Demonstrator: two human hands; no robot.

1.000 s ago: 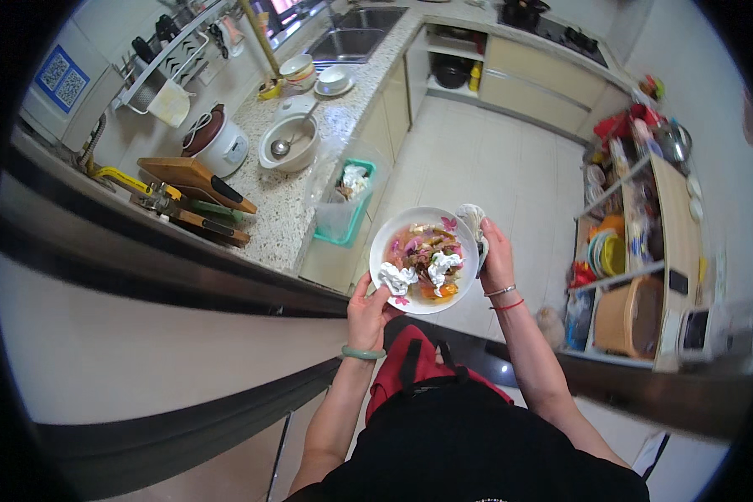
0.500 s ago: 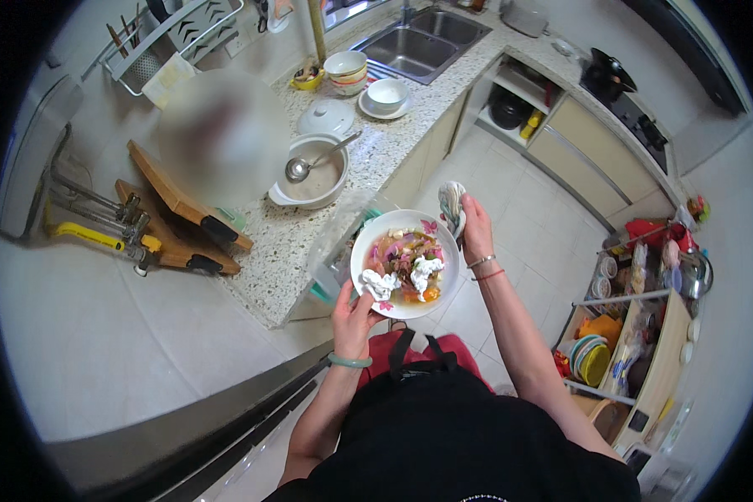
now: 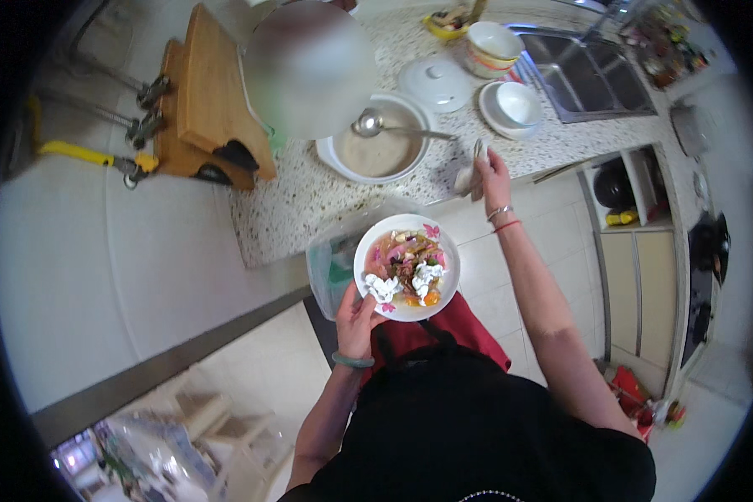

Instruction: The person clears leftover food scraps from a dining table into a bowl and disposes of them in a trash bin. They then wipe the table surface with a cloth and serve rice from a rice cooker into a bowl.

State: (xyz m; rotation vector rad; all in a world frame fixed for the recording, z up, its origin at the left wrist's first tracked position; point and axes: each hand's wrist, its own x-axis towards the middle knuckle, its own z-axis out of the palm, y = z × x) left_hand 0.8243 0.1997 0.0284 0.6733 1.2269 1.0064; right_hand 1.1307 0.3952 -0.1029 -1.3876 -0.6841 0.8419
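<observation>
Right hand (image 3: 494,174) moved forward, gripping seemingly upright cloth (image 3: 467,177); left hand (image 3: 356,326) holds plate (image 3: 450,269) face-up.

The person wears a black short-sleeved top (image 3: 494,427), a pale beaded string (image 3: 489,494) and a red garment (image 3: 474,333) with dark straps (image 3: 440,334). The left hand (image 3: 356,325) has 1 green bangle (image 3: 352,361) at the wrist; the right hand (image 3: 494,174), 1 silver bracelet (image 3: 499,212) and 1 red cord (image 3: 507,226).

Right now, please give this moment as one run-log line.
left hand: holding plate, food and crumpled tissues on it | right hand: holding cloth near counter | on counter: open pot, ladle in it
</observation>
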